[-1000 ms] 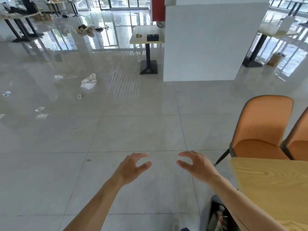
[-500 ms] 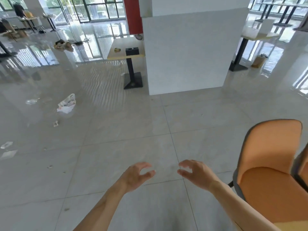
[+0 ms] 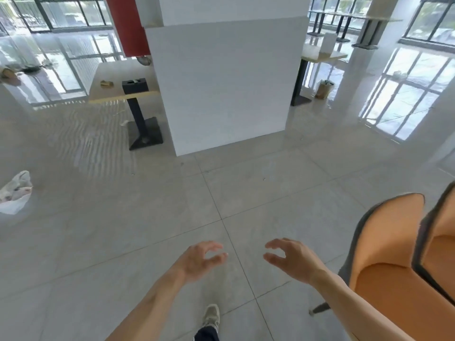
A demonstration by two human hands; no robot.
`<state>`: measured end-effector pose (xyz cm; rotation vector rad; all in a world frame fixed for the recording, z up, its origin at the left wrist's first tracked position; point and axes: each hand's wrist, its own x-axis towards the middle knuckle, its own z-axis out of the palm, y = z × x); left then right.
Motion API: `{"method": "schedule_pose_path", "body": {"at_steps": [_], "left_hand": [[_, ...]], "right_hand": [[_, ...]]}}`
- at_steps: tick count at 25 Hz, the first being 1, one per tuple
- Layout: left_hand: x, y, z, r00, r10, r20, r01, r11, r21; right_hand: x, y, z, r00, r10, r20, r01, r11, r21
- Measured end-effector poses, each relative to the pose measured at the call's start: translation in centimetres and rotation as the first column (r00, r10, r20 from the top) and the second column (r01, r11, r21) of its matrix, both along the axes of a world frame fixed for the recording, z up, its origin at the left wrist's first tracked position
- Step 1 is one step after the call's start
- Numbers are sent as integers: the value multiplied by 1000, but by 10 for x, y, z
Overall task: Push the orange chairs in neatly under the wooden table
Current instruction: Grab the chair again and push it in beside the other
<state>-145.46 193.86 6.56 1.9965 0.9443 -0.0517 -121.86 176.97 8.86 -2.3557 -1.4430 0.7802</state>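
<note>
In the head view, the left hand (image 3: pixel 197 262) and the right hand (image 3: pixel 293 260) hover side by side over the grey tiled floor (image 3: pixel 123 230) in the lower centre of the frame, apart from each other, each with fingers loosely curled and spread, holding nothing. At the lower right stands an orange chair (image 3: pixel 391 244), just beside the right forearm without touching it; a second orange chair (image 3: pixel 443 247) sits against it at the frame's right edge. A shoe (image 3: pixel 211 316) shows at the bottom centre. A white pillar (image 3: pixel 221 82) fills the upper middle, with a small tabletop (image 3: pixel 118 80) on a black pedestal to its left.
</note>
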Motion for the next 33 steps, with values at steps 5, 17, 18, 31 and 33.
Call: {"method": "schedule_pose_path", "body": {"at_steps": [5,17,18,31,33], "left_hand": [[77,106,8,978,-208,-29,208,978,4],[333,163,14,720,-689,-87,693,721,22],[358,159,14,693,-715,-92,720,693,30],[679,60,45,317,-945,-75,948,316,31],[719,40,38,205,-974,-93,979,204,23]], "right_hand": [[41,69,9,985,-174,22,174,984,-40],[180,61,-5,782,-623,18,624,781,-35],[198,57,-9,761,-648,12,648,761,-25],[407,-28,-9,395,-917,-52,919,395,21],[420,-44,-13,297,-954,-42,955,297,23]]}}
